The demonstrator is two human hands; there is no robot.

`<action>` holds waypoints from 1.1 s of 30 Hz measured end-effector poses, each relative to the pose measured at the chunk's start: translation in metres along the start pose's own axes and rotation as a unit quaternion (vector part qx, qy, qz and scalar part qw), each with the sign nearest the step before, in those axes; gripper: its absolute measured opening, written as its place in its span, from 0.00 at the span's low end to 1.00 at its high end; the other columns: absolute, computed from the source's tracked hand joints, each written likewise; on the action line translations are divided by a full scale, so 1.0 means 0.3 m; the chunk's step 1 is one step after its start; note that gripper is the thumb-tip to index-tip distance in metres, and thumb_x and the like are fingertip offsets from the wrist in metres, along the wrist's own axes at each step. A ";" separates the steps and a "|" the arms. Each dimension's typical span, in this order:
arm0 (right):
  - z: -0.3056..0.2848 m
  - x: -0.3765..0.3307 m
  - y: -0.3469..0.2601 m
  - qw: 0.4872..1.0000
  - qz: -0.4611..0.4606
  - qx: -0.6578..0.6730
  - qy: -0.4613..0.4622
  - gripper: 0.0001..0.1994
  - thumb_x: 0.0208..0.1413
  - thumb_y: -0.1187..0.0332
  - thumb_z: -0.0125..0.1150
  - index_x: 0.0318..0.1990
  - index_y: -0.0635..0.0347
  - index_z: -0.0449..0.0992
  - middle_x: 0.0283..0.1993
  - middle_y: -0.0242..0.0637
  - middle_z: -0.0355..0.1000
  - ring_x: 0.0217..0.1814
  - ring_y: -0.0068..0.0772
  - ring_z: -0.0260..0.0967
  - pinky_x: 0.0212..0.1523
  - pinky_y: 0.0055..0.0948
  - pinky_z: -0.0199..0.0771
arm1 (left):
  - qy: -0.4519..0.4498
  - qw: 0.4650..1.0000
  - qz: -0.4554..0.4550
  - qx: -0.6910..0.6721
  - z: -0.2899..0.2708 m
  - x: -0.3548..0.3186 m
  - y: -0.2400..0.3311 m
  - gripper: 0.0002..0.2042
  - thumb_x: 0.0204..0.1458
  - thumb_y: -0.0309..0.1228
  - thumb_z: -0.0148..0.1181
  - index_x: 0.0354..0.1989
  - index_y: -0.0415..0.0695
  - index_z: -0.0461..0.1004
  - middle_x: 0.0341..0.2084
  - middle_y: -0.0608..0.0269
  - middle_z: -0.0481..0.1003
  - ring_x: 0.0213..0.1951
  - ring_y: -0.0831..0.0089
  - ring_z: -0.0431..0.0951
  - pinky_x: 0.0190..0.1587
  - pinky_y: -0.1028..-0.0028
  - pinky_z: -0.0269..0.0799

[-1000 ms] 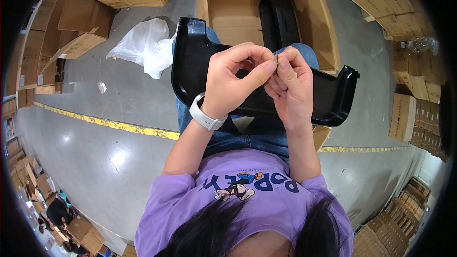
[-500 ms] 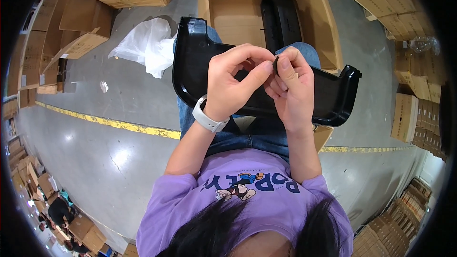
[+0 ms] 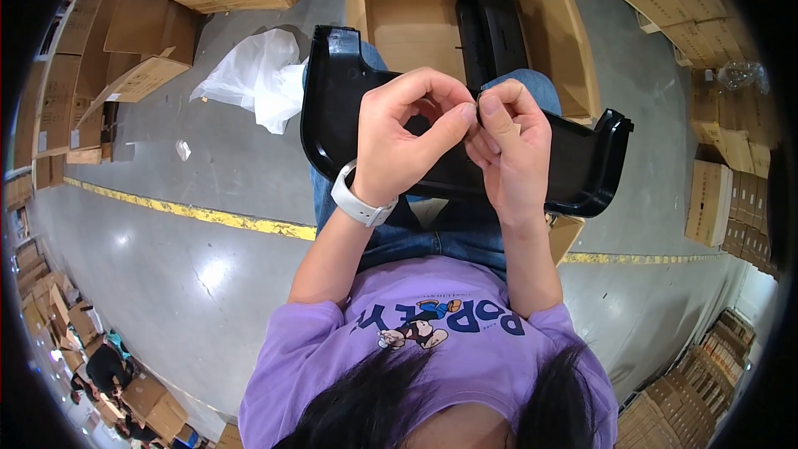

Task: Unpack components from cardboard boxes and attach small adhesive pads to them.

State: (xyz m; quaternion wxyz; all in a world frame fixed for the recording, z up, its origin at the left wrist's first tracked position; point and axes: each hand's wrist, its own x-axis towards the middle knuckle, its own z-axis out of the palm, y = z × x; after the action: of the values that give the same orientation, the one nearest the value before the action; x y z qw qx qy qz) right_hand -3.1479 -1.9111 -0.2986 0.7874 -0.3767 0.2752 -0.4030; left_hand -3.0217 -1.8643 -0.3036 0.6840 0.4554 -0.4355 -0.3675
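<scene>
Over my lap lies a long black plastic panel point(image 3: 573, 165) with raised, rounded ends, resting across my thighs. Above its middle, my left hand point(image 3: 407, 137) and my right hand point(image 3: 517, 145) meet at the fingertips. Each has its thumb and forefinger pinched together at a small black piece point(image 3: 479, 108), mostly hidden by the fingers, so its kind cannot be told. The other fingers of my right hand are curled in. A second black plastic part point(image 3: 499, 33) stands in the open cardboard box point(image 3: 407, 25) beyond my knees.
A crumpled clear plastic bag point(image 3: 258, 75) lies on the floor left of the box. Stacked cartons point(image 3: 141, 50) line the left side, and more cartons point(image 3: 665, 0) stand at the right. A yellow floor line point(image 3: 191, 212) runs across. At the far lower left, a person point(image 3: 106, 366) is among boxes.
My left hand has shifted slightly left and up, with its fingertips drawn slightly back from the right ones. The small black piece now shows less. The panel has barely moved.
</scene>
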 end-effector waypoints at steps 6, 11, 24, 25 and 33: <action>-0.001 -0.022 0.018 0.993 -0.045 -0.103 0.026 0.07 0.53 0.69 0.59 0.32 0.61 0.68 0.20 0.22 0.60 0.17 0.07 0.49 0.15 0.12 0.45 | 0.003 0.999 0.007 0.054 0.001 -0.016 -0.006 0.02 0.42 0.19 0.57 0.25 0.36 0.71 0.20 0.68 0.72 0.23 0.84 0.70 0.27 0.85 0.66; 0.004 -0.016 0.009 0.986 -0.049 -0.153 0.041 0.06 0.52 0.70 0.60 0.32 0.63 0.72 0.21 0.23 0.64 0.19 0.08 0.52 0.18 0.11 0.48 | 0.027 0.999 -0.019 -0.003 0.014 -0.030 -0.010 0.02 0.43 0.19 0.56 0.26 0.36 0.71 0.21 0.68 0.69 0.24 0.84 0.68 0.28 0.85 0.64; 0.029 0.022 -0.053 0.937 -0.041 -0.348 -0.003 0.06 0.49 0.72 0.58 0.26 0.66 0.73 0.23 0.27 0.67 0.27 0.13 0.59 0.30 0.15 0.59 | 0.005 0.973 0.107 0.204 -0.033 0.021 0.023 0.04 0.35 0.20 0.58 0.22 0.40 0.72 0.17 0.62 0.67 0.20 0.72 0.69 0.23 0.77 0.64; 0.044 0.015 -0.044 0.948 -0.043 -0.314 -0.012 0.06 0.50 0.73 0.57 0.26 0.66 0.72 0.24 0.27 0.67 0.28 0.15 0.59 0.31 0.17 0.60 | 0.002 0.973 0.108 0.206 -0.041 0.010 0.021 0.04 0.35 0.20 0.57 0.22 0.40 0.71 0.17 0.62 0.68 0.21 0.72 0.69 0.24 0.76 0.64; -0.016 0.003 0.000 0.962 -0.053 -0.268 0.030 0.05 0.54 0.72 0.55 0.27 0.63 0.70 0.18 0.22 0.59 0.14 0.08 0.47 0.15 0.11 0.40 | 0.026 0.995 0.030 0.095 0.002 -0.041 -0.022 0.05 0.43 0.23 0.54 0.21 0.40 0.64 0.30 0.63 0.64 0.32 0.77 0.66 0.32 0.79 0.63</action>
State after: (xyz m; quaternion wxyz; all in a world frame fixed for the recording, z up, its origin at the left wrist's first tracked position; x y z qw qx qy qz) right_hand -3.1509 -1.9135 -0.3014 0.6266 -0.5754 0.3762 -0.3671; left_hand -3.0272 -1.8555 -0.3128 0.6596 0.5141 -0.4640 -0.2921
